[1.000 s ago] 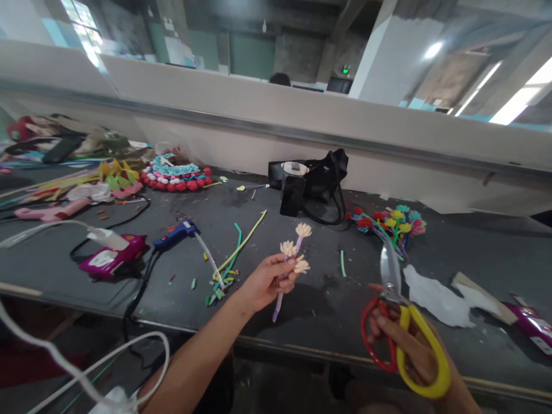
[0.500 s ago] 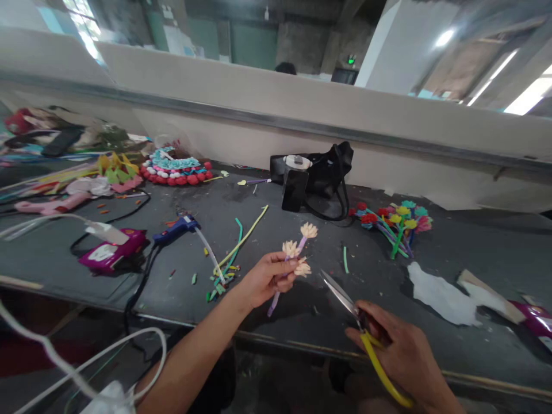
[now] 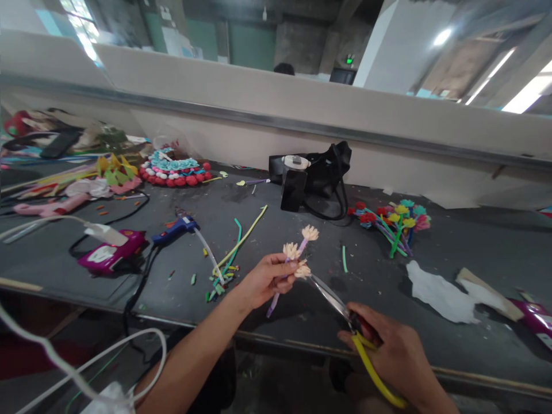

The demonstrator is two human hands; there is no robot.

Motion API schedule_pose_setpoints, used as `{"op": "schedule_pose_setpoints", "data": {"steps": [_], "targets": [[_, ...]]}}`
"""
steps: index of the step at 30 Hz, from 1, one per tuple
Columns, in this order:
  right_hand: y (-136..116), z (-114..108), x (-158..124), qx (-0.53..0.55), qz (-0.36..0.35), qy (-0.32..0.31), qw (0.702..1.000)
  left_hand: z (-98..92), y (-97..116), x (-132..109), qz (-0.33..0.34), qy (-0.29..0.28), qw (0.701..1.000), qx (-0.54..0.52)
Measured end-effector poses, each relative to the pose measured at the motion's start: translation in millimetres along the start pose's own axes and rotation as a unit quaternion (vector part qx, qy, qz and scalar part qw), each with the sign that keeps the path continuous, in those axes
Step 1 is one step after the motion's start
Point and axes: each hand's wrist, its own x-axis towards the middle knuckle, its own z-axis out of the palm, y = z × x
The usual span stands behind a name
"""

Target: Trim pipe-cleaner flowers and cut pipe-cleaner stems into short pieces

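My left hand (image 3: 271,278) is closed around the purple stem of a cream-coloured craft flower sprig (image 3: 309,233), whose three blooms stick out above and beside my fingers. The stem's lower end pokes out below the hand. In my right hand (image 3: 383,339) are long-bladed scissors (image 3: 330,296) with yellow handles. Their tips reach the lowest bloom; whether they touch it I cannot tell. The blades look nearly closed. A short green strip (image 3: 344,259) lies on the dark table (image 3: 259,247) beyond the scissors.
Left of my arm lie a blue glue gun (image 3: 176,230) and a magenta power block (image 3: 112,252) with cables. A black bag (image 3: 330,172) with a phone (image 3: 294,190) leaning on it stands at the back. Colourful craft flowers (image 3: 401,221) and torn white paper (image 3: 440,293) are at right.
My right hand has brought the scissors left, so their tips are now at the lowest bloom. The left hand and its flower sprig have barely moved.
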Motion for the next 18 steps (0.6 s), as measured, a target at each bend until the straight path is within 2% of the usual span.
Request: {"op": "schedule_pose_setpoints", "data": {"steps": [13,18], "targets": [[2.5,4.4,-2.1,-0.024,-0.024,0.020,0.999,1.6,0.4,-1.0,0.004,-0.002,1.000,0.027],[1.7,1.9,-1.9,-0.022,-0.021,0.010,0.999,3.6,1.5,-1.8,0.005,-0.003,1.000,0.026]]}}
